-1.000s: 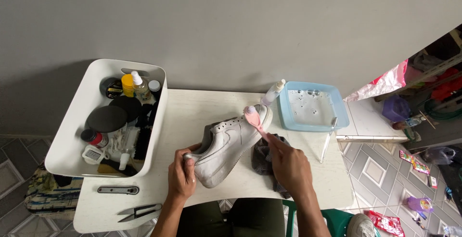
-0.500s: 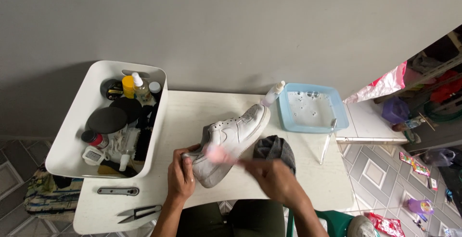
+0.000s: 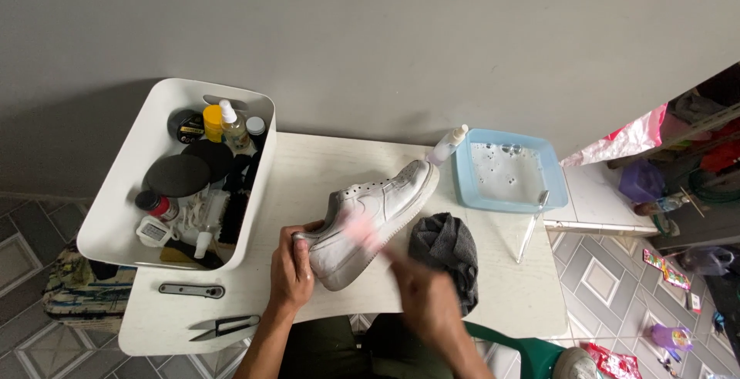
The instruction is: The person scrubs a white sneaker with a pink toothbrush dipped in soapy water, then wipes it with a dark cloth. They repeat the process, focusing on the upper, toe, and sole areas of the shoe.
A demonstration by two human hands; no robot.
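The left hand (image 3: 291,269) clamps the white sneaker's (image 3: 374,217) heel. The right hand (image 3: 422,296), fist closed on a pink brush (image 3: 359,231), has swept from the toe back toward that grip, so scrubbing now covers the side

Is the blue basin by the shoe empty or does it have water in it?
Holds water: the blue basin shows a shiny surface with bubbles inside.

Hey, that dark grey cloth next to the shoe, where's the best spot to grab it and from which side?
Pinch the cloth at its bunched top, coming straight down from above. It lies crumpled in a heap on the table, so its raised folds give a hold; the flat edges don't. The right hand is nearest, though blurred; the left hand holds the shoe heel.
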